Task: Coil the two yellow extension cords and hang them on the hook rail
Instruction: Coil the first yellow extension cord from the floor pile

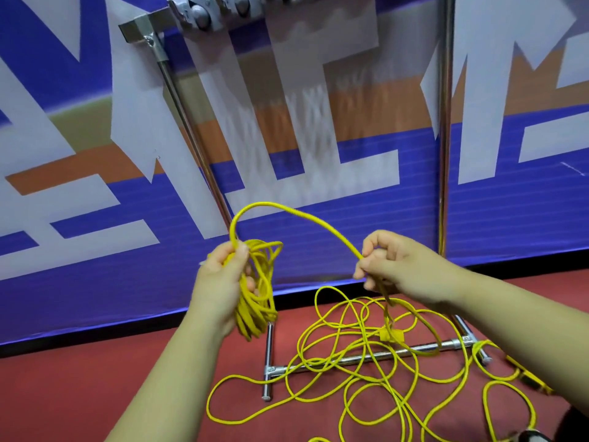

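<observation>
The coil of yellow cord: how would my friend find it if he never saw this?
Look at the big blue banner along the wall. In front of it, left of middle, the left hand grips the coil. It alone is wound into tight loops held in the air; the rest of the cord sprawls loose on the red floor.

A banner (95,282) is filling the back, showing large white shapes over blue and orange bands, with a black strip (95,338) running along its bottom edge. A red floor (63,393) is spreading below it under even light. Two shiny steel poles (444,122) are rising before the banner, their base bars (269,346) lying on the floor.
</observation>
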{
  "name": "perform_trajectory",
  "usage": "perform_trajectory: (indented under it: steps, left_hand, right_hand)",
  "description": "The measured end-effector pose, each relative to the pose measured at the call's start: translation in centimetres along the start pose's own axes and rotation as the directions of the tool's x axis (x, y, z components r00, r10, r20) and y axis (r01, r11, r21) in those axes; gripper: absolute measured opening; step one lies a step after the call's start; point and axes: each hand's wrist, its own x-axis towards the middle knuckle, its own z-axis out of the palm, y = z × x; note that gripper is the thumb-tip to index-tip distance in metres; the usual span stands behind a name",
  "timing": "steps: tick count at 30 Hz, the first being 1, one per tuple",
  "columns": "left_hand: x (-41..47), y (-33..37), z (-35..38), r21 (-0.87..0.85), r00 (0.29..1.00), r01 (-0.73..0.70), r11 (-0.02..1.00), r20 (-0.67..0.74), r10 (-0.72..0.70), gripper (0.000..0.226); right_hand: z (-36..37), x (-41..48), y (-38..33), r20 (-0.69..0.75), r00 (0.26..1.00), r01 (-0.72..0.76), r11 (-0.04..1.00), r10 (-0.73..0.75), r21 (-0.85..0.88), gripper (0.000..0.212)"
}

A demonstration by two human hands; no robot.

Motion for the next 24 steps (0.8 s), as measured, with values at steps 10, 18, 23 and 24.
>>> perform_trajectory:
  steps: [10, 18, 23, 24]
  left_hand:
    - [-2.6, -3.7, 6.1, 0.194, 0.936, 0.095, 0.976, 0.317, -0.154, 0.015]
    - [-3.5, -4.0, 8.4, 0.297, 0.856, 0.038, 0.954, 0.482, -0.184, 0.030]
    - [-3.8, -4.3, 9.8, 0.309, 0.802, 0.021, 0.951, 0.563, -0.200, 0.028]
    - [-3.8, -4.3, 10.0, 0.306, 0.799, 0.025, 0.952, 0.566, -0.203, 0.024]
  right_hand:
    - [0.6, -0.7, -4.2, -0.202, 0.976, 0.117, 0.981, -0.084, 0.155, 0.014]
    - [0.5, -1.3, -4.4, -0.179, 0.982, 0.085, 0.982, -0.055, 0.169, 0.016]
    - [0.1, -1.2, -4.5, -0.219, 0.972, 0.125, 0.977, -0.085, 0.174, 0.018]
    - [0.0, -1.2, -4.5, -0.223, 0.970, 0.137, 0.976, -0.098, 0.167, 0.018]
